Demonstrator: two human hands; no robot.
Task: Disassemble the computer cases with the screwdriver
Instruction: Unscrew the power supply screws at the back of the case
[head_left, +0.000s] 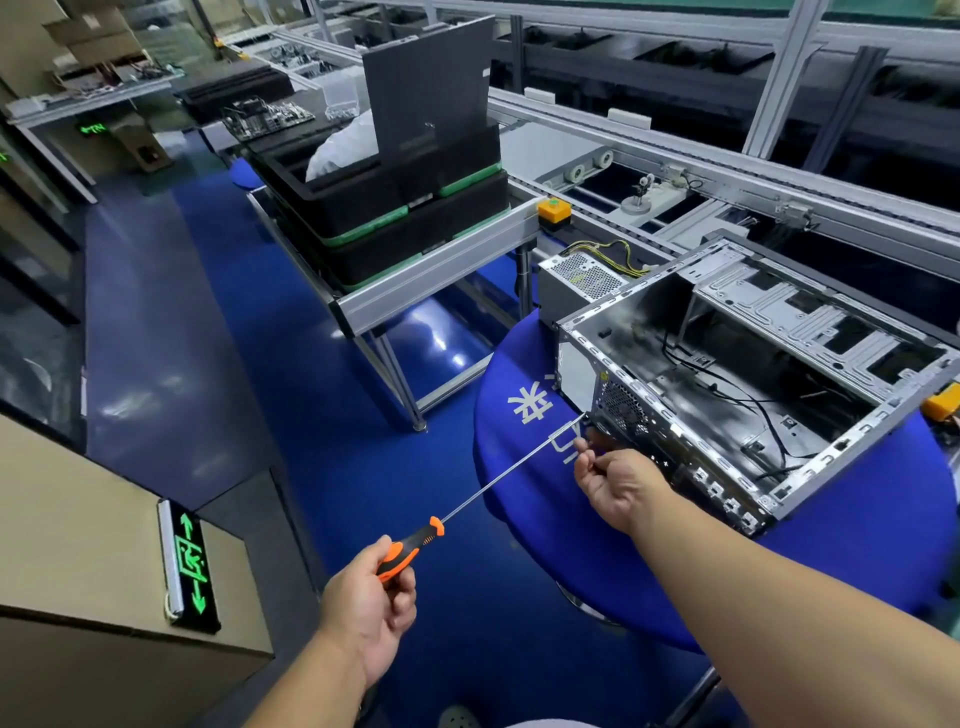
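Note:
An open metal computer case (753, 364) lies on its side on a round blue-covered table (857, 561), its inside bare except for black cables. My left hand (371, 603) grips the orange-and-black handle of a long screwdriver (498, 478), whose thin shaft reaches up to the case's rear panel near the fan grille (623, 408). My right hand (618, 486) is at the rear panel just beside the screwdriver's tip, fingertips pinched together on something too small to make out.
A removed power supply (582, 283) with yellow wires sits behind the case. Stacked black trays (395, 208) and an upright dark panel (431, 88) rest on an aluminium bench. A conveyor line (701, 171) runs behind. Blue floor (291, 364) lies to the left.

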